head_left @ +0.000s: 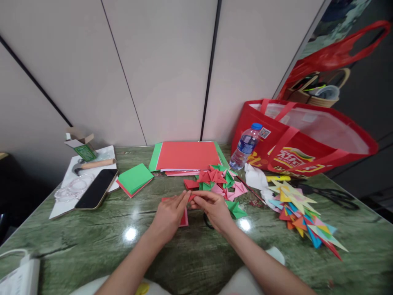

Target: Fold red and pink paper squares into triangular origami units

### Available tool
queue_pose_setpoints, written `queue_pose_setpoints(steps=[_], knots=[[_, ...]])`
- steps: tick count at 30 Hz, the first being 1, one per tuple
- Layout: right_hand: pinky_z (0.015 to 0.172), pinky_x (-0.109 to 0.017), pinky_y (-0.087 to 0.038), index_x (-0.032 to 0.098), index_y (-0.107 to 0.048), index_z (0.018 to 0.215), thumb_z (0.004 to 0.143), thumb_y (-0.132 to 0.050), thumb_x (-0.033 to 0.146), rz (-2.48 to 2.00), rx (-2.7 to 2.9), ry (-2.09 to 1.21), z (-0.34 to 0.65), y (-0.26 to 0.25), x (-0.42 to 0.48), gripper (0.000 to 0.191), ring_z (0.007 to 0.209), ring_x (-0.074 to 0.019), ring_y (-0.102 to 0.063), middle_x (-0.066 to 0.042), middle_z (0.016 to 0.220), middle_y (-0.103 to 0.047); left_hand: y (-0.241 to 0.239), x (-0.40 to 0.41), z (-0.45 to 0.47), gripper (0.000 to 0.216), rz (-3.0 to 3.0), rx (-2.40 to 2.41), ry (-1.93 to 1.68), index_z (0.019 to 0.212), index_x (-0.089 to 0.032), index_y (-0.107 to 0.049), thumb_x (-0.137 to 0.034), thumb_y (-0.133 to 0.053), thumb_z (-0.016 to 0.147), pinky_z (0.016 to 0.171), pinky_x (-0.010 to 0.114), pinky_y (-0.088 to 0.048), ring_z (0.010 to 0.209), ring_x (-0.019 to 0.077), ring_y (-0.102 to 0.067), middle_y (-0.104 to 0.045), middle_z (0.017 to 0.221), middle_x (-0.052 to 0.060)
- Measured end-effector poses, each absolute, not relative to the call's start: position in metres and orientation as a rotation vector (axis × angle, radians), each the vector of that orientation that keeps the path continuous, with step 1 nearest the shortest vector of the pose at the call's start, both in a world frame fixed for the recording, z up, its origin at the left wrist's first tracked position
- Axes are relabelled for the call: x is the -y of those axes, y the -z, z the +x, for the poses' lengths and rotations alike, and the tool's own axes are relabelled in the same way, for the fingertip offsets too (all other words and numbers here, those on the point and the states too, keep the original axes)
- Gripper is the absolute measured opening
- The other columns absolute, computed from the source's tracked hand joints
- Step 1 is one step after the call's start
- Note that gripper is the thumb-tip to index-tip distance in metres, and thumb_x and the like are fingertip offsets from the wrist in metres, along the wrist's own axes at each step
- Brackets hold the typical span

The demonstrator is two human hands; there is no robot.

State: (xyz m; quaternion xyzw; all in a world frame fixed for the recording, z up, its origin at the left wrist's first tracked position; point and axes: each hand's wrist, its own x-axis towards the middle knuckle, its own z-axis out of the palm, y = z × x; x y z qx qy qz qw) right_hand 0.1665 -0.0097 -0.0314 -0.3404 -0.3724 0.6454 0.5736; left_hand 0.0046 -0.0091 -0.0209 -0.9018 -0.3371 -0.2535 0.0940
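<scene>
Both hands meet over the middle of the table, pinching a small piece of red paper (pixel 192 197) between their fingertips. My left hand (pixel 170 214) has its fingers pressed together on the paper's left side and covers much of it. From the right, my right hand (pixel 212 208) grips the other side with thumb and forefinger. Under the left hand lies a red paper square (pixel 184 219), partly hidden. Just beyond the hands is a pile of folded red, green and pink paper pieces (pixel 215 178). A green folded piece (pixel 236 209) rests beside my right wrist.
Stacked red and green sheets (pixel 188 155) lie by the wall, with green squares (pixel 135 179) to their left. Further left are a phone (pixel 96 189) and a hammer (pixel 95 164). Rightward stand a water bottle (pixel 245 147), red bag (pixel 276 139), scissors (pixel 333 194) and colourful folded papers (pixel 303 217).
</scene>
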Motion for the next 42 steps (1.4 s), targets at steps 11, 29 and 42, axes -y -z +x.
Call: queue_pose_setpoints(steps=[11, 29, 42], knots=[[0.061, -0.027, -0.055, 0.017, -0.070, 0.077, 0.059, -0.073, 0.025, -0.817, 0.832, -1.519, 0.166, 0.030, 0.010, 0.020, 0.057, -0.0127, -0.063, -0.003, 0.067, -0.070, 0.010, 0.014, 0.008, 0.043, -2.630, 1.025, 0.527, 0.117, -0.004, -0.046, -0.003, -0.036, 0.076, 0.081, 0.034, -0.048, 0.100, 0.0226, -0.058, -0.058, 0.112, 0.020], [0.058, -0.026, -0.053, 0.017, -0.067, 0.071, 0.061, -0.071, 0.026, -0.849, 0.857, -1.465, 0.164, 0.025, 0.014, 0.014, 0.056, -0.0122, -0.060, 0.000, 0.063, -0.066, 0.013, 0.018, 0.012, 0.043, -2.616, 1.001, 0.488, 0.118, -0.004, -0.046, -0.003, -0.030, 0.078, 0.084, 0.035, -0.047, 0.103, 0.0210, -0.056, -0.058, 0.113, 0.019], [0.051, -0.023, -0.048, 0.018, -0.063, 0.068, 0.059, -0.068, 0.021, -0.858, 0.814, -1.465, 0.162, 0.026, 0.014, 0.010, 0.051, -0.0100, -0.056, 0.002, 0.060, -0.061, 0.012, 0.022, 0.016, 0.052, -2.704, 1.113, 0.401, 0.122, -0.005, -0.041, 0.001, -0.036, 0.071, 0.087, 0.037, -0.044, 0.104, 0.0222, -0.055, -0.055, 0.117, 0.020]])
